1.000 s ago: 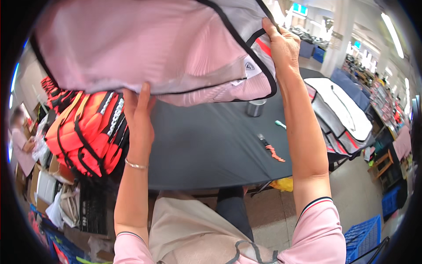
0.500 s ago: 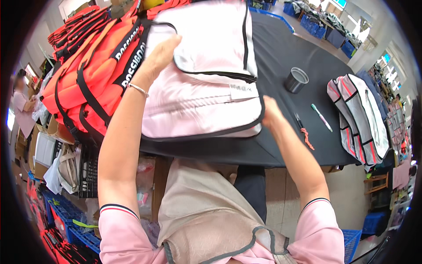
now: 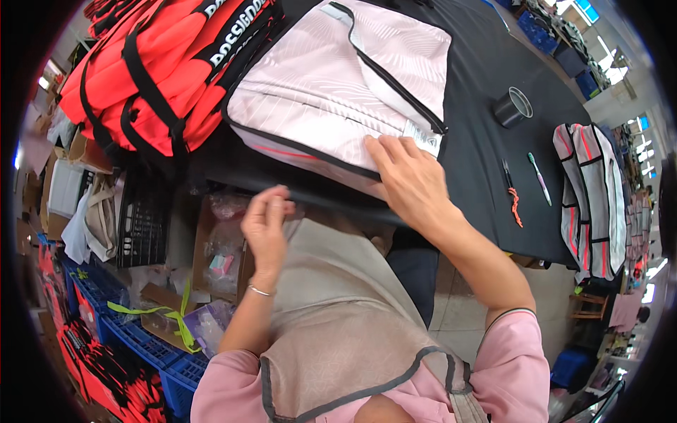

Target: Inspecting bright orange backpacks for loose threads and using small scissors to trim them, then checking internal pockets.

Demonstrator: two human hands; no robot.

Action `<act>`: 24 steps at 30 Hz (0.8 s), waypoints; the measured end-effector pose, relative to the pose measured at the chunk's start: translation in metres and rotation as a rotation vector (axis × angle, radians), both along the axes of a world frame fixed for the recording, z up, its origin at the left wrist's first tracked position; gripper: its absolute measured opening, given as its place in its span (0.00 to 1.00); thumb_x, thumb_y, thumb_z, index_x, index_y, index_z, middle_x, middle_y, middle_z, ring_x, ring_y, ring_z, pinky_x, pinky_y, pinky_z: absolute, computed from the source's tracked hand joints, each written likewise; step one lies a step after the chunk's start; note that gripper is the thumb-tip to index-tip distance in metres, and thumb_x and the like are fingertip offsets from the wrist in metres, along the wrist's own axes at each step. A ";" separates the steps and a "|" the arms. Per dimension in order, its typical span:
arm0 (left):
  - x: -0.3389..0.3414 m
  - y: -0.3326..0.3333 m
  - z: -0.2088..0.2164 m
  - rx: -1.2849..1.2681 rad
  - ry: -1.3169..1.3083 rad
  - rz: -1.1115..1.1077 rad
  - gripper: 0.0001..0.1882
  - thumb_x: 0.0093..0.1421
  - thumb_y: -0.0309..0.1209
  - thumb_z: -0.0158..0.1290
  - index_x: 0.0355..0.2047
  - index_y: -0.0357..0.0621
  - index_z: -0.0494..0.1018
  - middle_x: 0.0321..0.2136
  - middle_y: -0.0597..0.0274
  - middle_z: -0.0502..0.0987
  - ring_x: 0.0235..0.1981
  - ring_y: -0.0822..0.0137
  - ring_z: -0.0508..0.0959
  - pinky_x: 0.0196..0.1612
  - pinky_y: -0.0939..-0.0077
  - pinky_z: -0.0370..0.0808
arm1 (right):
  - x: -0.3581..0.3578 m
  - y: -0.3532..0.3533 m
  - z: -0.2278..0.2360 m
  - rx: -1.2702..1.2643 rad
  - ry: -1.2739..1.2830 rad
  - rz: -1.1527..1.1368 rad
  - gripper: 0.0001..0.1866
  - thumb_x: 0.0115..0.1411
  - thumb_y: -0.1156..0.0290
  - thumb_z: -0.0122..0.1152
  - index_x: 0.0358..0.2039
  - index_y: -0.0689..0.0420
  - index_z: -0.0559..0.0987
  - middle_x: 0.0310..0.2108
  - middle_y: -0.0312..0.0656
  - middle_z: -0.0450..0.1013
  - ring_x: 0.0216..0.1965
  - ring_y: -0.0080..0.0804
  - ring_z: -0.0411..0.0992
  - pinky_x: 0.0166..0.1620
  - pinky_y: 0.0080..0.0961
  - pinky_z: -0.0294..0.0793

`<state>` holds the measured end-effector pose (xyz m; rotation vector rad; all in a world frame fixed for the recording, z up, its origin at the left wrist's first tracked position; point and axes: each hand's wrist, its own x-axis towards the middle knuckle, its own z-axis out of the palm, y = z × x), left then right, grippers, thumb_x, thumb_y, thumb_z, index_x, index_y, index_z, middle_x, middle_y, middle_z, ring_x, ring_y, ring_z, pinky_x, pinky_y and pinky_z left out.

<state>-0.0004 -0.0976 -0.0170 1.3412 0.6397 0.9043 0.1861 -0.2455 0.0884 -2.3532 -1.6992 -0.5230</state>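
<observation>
A pale pink and white patterned fabric bag [image 3: 310, 99] with black edging lies on the black-covered table [image 3: 486, 134]. Its zipped flap [image 3: 402, 84] is partly folded back, and a white label [image 3: 422, 137] shows near the right end. My right hand [image 3: 412, 180] rests on the bag's near right part, fingers stretched out over the fabric and thumb by the edging. Off the bag, my left hand [image 3: 266, 224] hovers in front of the table edge, its fingers curled and pressed together. Whether anything small is pinched there, I cannot make out.
Red bags with black straps [image 3: 159, 84] are piled at the left. On the right are a dark cup [image 3: 513, 107], a small tool with an orange cord [image 3: 513, 194], a toothbrush [image 3: 539, 178] and grey-white fabric pieces [image 3: 592, 201]. A black crate [image 3: 142, 218] stands lower left.
My left hand has let go of the bag's flap and come down toward me. My right hand has moved from the bag's side onto its top. The bag now lies turned and lower.
</observation>
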 end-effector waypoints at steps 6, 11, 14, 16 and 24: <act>0.029 -0.040 0.019 -0.421 0.244 -0.555 0.30 0.64 0.41 0.57 0.57 0.28 0.65 0.48 0.49 0.76 0.45 0.61 0.80 0.47 0.72 0.78 | 0.036 0.028 0.028 0.020 0.342 -0.101 0.09 0.55 0.69 0.58 0.27 0.62 0.80 0.22 0.58 0.73 0.26 0.56 0.73 0.36 0.42 0.74; 0.081 -0.060 0.065 -0.630 -0.158 -0.659 0.28 0.59 0.44 0.62 0.53 0.42 0.67 0.45 0.65 0.72 0.46 0.74 0.73 0.49 0.71 0.71 | 0.028 0.039 0.075 0.032 0.514 -0.046 0.14 0.53 0.65 0.63 0.27 0.67 0.79 0.20 0.59 0.72 0.25 0.55 0.71 0.34 0.41 0.72; 0.096 -0.060 0.094 -0.475 -0.260 -0.589 0.29 0.56 0.40 0.65 0.54 0.42 0.67 0.44 0.63 0.73 0.42 0.75 0.75 0.39 0.79 0.74 | 0.025 0.036 0.097 0.057 0.485 -0.079 0.15 0.51 0.65 0.64 0.28 0.67 0.80 0.19 0.55 0.73 0.21 0.51 0.69 0.33 0.38 0.72; 0.098 -0.047 0.100 -0.336 -0.177 -0.572 0.27 0.57 0.38 0.65 0.49 0.35 0.70 0.40 0.61 0.76 0.36 0.73 0.78 0.36 0.78 0.78 | 0.027 0.023 0.118 -0.030 0.674 0.118 0.17 0.51 0.65 0.65 0.35 0.67 0.80 0.22 0.51 0.75 0.24 0.47 0.71 0.34 0.37 0.73; 0.110 -0.038 0.136 0.187 -0.222 -0.320 0.23 0.55 0.44 0.66 0.36 0.31 0.78 0.28 0.66 0.77 0.29 0.79 0.73 0.30 0.78 0.72 | 0.026 -0.004 0.144 -0.004 0.344 0.188 0.15 0.48 0.75 0.65 0.36 0.68 0.76 0.27 0.56 0.74 0.32 0.54 0.73 0.38 0.39 0.72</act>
